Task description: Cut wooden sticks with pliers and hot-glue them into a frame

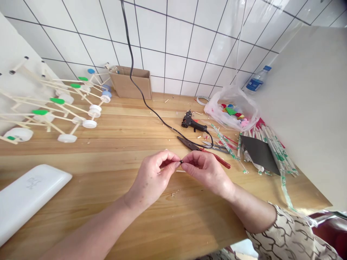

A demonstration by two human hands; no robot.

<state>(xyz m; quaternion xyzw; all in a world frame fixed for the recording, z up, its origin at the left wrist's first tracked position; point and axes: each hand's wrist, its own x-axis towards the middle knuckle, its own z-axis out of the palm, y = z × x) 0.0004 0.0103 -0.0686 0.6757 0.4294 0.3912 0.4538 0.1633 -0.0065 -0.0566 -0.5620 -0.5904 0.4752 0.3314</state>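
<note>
Over the middle of the wooden table, my left hand [153, 177] and my right hand [210, 173] meet at their fingertips. Both pinch a tiny black piece [181, 161], perhaps rolled paper; its exact kind is too small to make out. A short pale stick [180, 171] lies just below the fingertips. Behind my right hand rest pliers with red handles [223, 161], partly covered by the fingers. Farther back is a black glue gun [193, 122] lying on its side. A sheet of black paper [260, 153] lies to the right.
Stick-and-bottle-cap models [57, 101] stand at the left, above a white box-like object [32, 198]. A cardboard box [131, 83] is against the tiled wall. A black cable [146, 103] crosses the table. Rightward are a bag of caps [211, 108], wrapped chopsticks [279, 148] and a bottle [257, 81].
</note>
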